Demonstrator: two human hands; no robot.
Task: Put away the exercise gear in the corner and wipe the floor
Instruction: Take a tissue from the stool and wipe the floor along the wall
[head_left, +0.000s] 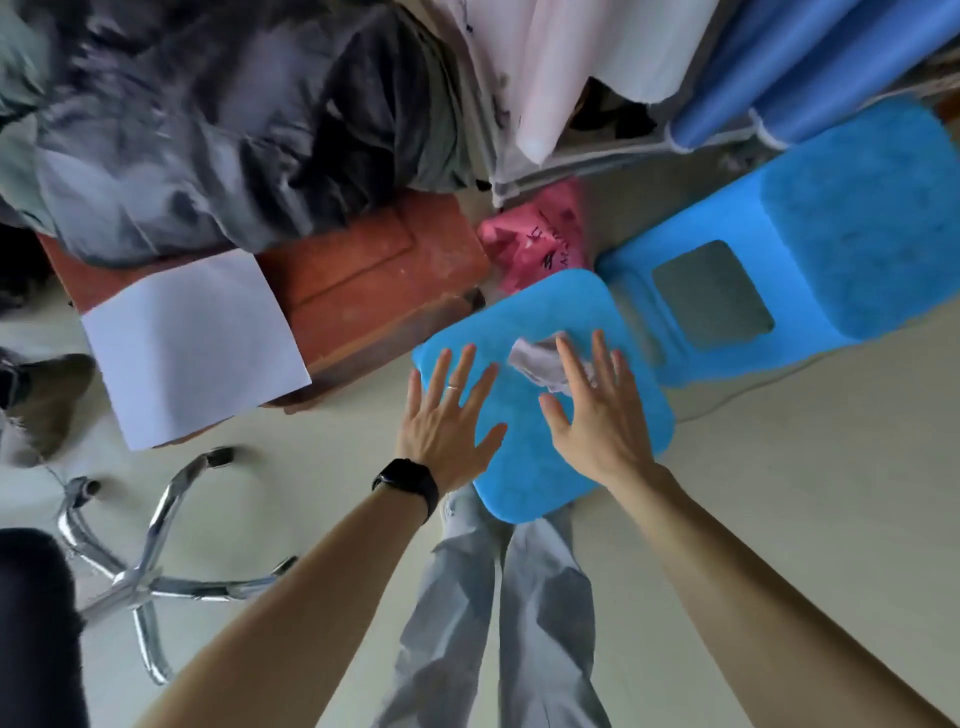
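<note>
Open, empty left hand (447, 421) and right hand (597, 410) are held over a crumpled cloth (535, 361) on the blue stool (519, 478), seemingly to be grasped next for floor-wiping.

The grey cloth (531, 358) is partly covered by the right hand (597, 415); the writing on the pink bag (535, 234) is blurred beyond reading.

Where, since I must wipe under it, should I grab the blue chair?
Probably the rectangular cut-out in the backrest of the blue chair, from above with the right hand: its rim offers a ready grip, and it lies nearest that hand.
</note>
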